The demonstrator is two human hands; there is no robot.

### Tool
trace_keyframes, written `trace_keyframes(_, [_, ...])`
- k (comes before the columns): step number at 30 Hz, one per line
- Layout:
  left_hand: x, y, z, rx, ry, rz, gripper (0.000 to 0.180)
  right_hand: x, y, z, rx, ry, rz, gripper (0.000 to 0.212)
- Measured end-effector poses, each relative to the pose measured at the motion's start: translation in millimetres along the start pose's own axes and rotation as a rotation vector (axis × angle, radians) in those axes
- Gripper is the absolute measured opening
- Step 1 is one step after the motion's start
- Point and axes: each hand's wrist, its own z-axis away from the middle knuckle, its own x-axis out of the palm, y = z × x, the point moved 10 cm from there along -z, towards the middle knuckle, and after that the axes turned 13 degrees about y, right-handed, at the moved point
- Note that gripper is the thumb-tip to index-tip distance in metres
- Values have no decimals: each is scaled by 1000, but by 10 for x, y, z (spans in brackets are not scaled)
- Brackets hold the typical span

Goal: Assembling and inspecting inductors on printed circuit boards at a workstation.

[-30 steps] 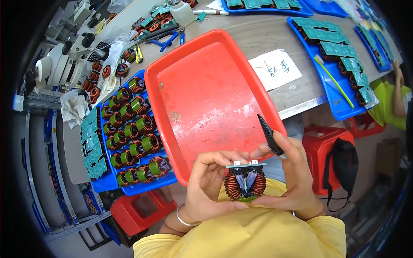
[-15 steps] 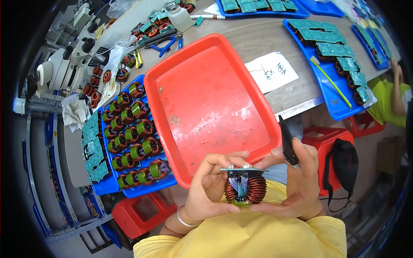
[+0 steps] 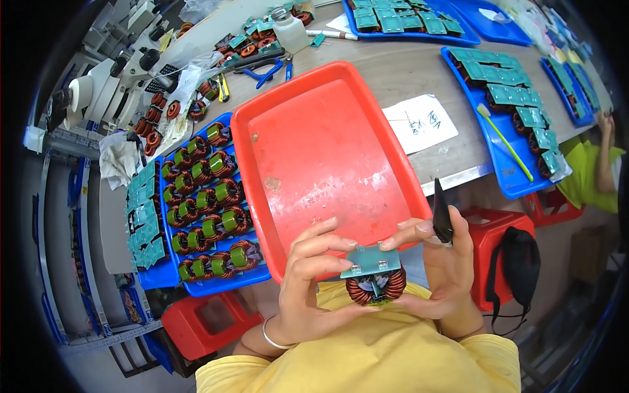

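In front of my chest, both hands hold a copper-wound toroidal coil (image 3: 394,285) with a small green circuit board (image 3: 371,262) on top. My left hand (image 3: 303,288) closes on it from the left, fingertips at the board's edge and thumb under the coil. From the other side my right hand (image 3: 452,283) grips the same piece, its index fingertip on the board's far edge and its thumb low on the windings. A black pointed tool (image 3: 441,215) sticks up between my right hand's fingers; its exact kind cannot be made out. Metal pins show on the board.
Beyond my hands lies a red tray (image 3: 327,150). Left of it, a blue tray (image 3: 226,283) carries rows of coils. On the right, another blue tray (image 3: 513,187) holds boarded coils and a yellow-green brush (image 3: 508,141). Blue pliers (image 3: 265,75) lie farther back. A co-worker's arm (image 3: 606,147) shows far right.
The coil has tipped so the board's top face now shows, where before it was seen edge-on. My left fingers have spread along the board's edge. The view has shifted slightly.
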Motion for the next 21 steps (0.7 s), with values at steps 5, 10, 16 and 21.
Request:
trace_keyframes(5, [-24, -59, 26, -28, 17, -22, 63, -5, 39, 16, 58, 43, -19, 101])
trace_keyframes(10, [12, -267, 101, -232, -2, 102, 63, 23, -137, -49, 10, 47, 220, 102])
trace_keyframes(16, [123, -338, 153, -339, -71, 262, 67, 56, -312, -129, -66, 83, 364, 97])
trace_keyframes(21, [15, -211, 107, -169, 31, 114, 70, 72, -298, -182, -27, 99, 359, 89])
